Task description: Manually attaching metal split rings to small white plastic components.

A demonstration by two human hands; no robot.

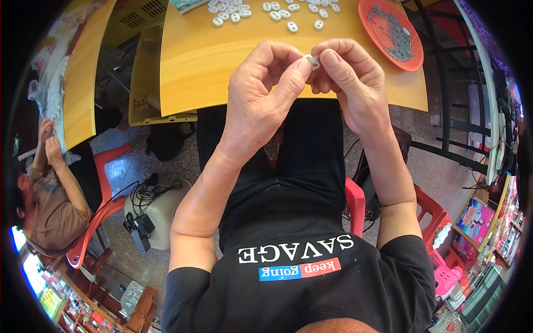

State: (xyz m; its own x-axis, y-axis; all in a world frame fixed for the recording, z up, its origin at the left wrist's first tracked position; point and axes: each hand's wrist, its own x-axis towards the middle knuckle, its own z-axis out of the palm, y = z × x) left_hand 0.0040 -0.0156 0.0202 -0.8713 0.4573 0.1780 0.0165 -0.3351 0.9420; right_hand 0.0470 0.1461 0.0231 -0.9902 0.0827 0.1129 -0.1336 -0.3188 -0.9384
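My left hand (261,91) is closed in a pinch, thumb and forefinger gripping a small white oval plastic piece with holes (315,63) over the table's near edge. Against the other side of that piece, my right hand (356,83) is pinched too. A tiny greyish thing seems to sit between its fingertips, too small to make out. Several similar white pieces (292,26) lie scattered on the yellow table (205,66) beyond my hands. To the right stands a red plate (415,62) holding a heap of small grey parts (397,38).
Yellow plastic crates (145,77) stand left of the table. Further left, a person (58,205) sits on a red chair (105,191) by another table (89,72). Black cables and adapters (143,222) lie on a pale stool (161,211). A dark metal rack (449,105) rises at right.
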